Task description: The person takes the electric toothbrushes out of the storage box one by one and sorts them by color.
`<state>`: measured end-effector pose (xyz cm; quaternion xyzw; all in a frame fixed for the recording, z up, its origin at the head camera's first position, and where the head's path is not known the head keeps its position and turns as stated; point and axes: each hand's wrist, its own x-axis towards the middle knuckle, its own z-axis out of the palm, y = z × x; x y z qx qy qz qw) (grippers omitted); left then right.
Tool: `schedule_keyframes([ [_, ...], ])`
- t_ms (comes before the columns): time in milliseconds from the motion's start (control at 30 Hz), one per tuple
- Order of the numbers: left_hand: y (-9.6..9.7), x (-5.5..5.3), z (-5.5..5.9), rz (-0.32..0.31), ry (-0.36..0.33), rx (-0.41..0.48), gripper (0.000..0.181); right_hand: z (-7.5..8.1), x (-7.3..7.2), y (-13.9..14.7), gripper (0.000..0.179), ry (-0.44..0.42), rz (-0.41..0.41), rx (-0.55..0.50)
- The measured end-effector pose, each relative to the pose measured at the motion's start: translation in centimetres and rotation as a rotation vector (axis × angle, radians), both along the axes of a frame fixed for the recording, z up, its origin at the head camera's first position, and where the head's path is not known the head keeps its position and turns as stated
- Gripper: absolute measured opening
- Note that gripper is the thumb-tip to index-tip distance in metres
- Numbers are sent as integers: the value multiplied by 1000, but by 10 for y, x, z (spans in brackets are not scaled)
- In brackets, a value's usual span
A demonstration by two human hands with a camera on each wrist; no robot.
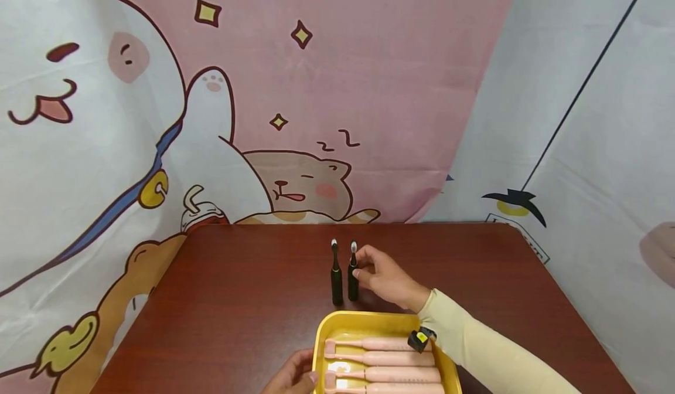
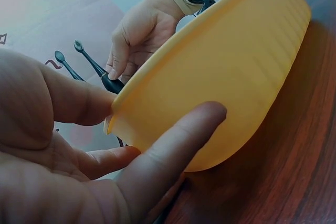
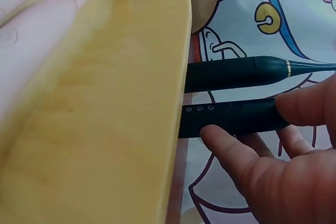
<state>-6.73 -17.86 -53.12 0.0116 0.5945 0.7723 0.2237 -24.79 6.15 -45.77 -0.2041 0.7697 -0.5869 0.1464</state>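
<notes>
Two dark electric toothbrushes stand upright side by side on the table behind a yellow tray. My right hand (image 1: 387, 277) holds the right-hand dark toothbrush (image 1: 353, 285) between thumb and fingers; in the right wrist view its handle (image 3: 231, 116) shows small round marks. Just left of it is the other dark toothbrush (image 1: 337, 288), untouched. At the near left side, my left hand (image 1: 295, 373) grips the rim of the yellow tray (image 1: 369, 318), with one finger (image 2: 178, 148) lying along its outer wall. Inside the tray, several pink electric toothbrushes (image 1: 401, 374) lie in a row, heads to the left.
The reddish-brown wooden table (image 1: 237, 294) extends to both sides and behind the toothbrushes. A cloth backdrop with cartoon animals (image 1: 358, 77) hangs right along the table's back edge. My right forearm, in a pale yellow sleeve (image 1: 474, 335), passes over the tray's right side.
</notes>
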Motion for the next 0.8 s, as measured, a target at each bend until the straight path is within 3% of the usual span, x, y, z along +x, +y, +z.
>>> schedule_keyframes([
  [200,-2,-4,-3,8,-47,-49,58,-2,0,-1,18,67,-15,64],
  [433,-4,-5,-2,-33,34,-32,62,-1,4,0,20,123,-15,91],
  [633,1,-2,3,26,-92,-58,59,2,8,6,30,136,-24,143],
  [800,2,-2,0,45,-59,-54,55,10,11,15,36,105,-12,117],
])
